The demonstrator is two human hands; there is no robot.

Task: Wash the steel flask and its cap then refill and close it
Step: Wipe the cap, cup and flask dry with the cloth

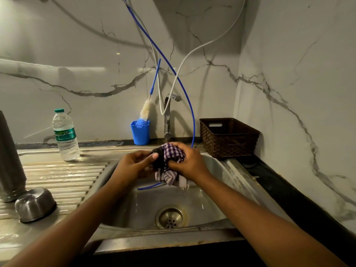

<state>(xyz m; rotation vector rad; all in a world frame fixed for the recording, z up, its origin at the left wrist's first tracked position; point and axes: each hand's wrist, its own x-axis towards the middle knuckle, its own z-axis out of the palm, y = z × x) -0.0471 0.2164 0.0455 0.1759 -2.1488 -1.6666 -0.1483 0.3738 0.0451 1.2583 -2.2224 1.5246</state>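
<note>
Over the steel sink (217, 170) my left hand (134, 163) grips a dark round cap (158, 160), thumb on its top. My right hand (189, 160) holds a purple-and-white checked cloth (171, 166) bunched against the cap, and the cloth's loose end hangs down into the basin. The tall steel flask (9, 160) stands upside down on the draining board (63, 176) at the far left. A steel cup-shaped cap (34, 204) lies mouth down beside it.
A plastic water bottle (65, 135) stands at the back of the draining board. A blue holder (140, 132) with a bottle brush (146, 110), the tap (167, 120) and a brown basket (228, 137) line the back. A blue tube (192, 120) hangs down into the basin.
</note>
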